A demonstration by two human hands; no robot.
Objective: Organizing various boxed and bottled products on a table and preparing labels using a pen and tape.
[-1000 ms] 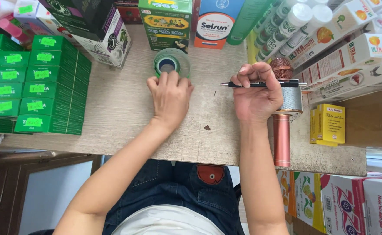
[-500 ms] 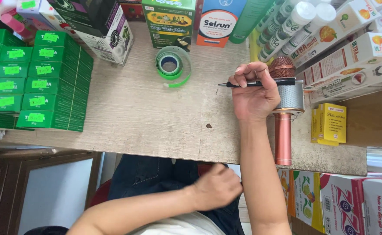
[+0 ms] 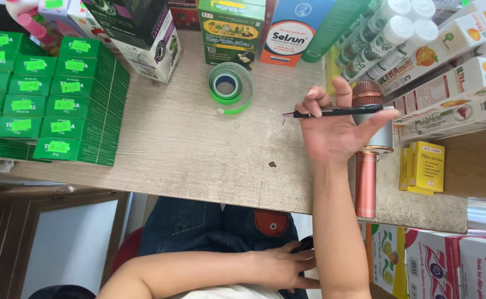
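Observation:
My right hand is raised palm-up over the right side of the wooden table. Thumb and fingers pinch a black pen, which lies level with its tip pointing left. Under this hand a rose-gold microphone lies lengthwise on the table. My left hand is down below the table edge on my lap in blue jeans. Its fingers are spread and touch a small dark object. A roll of green tape, with a loose end curling out, sits at the back middle of the table, away from both hands.
Stacked green boxes with green labels fill the left of the table. Upright cartons and a blue-and-orange box line the back. White bottles and long cartons crowd the right. A small yellow box lies beside the microphone.
My left hand left the tape roll, dropped off the table and now rests on my lap. My right hand turned palm-up and opened its fingers, with the pen still in it.

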